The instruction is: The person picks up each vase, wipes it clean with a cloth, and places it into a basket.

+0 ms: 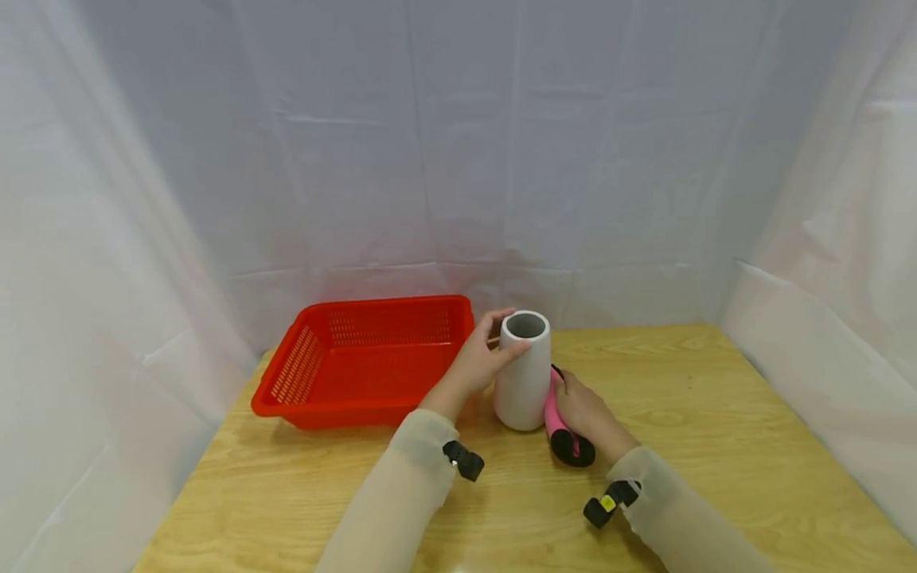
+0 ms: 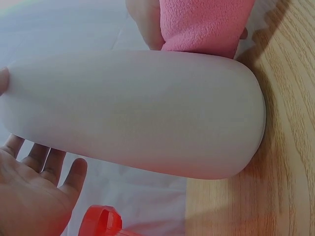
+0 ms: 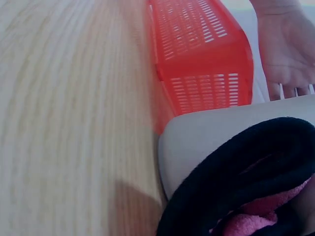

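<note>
Two hands on the job, both at the vase. Biggest first: wooden table [image 1: 716,446] under everything, white sheeting [image 1: 458,143] hung behind and on both sides.

Red basket [image 1: 361,362]: slotted walls, sits on the table just outboard of my left hand, near the back edge. It shows past the vase in the right wrist view, close to it; can't tell if they touch.

White vase [image 1: 523,372]: upright on the table, mouth open at the top, directly between my two hands.

Left hand [image 1: 481,358]: reaches the upper part of the vase from its left. Thumb lies at the rim, fingers go round the far side. Left wrist view shows the palm off the wall and the fingers fairly straight, so it's a light touch, not a firm clamp.

Right hand [image 1: 589,412]: curled round a pink rolled cloth [image 1: 555,418] with a black end [image 1: 573,450], gripping it. The roll runs down along the right flank of the vase, pressed against it; black end sits at the table, nearest me.
</note>
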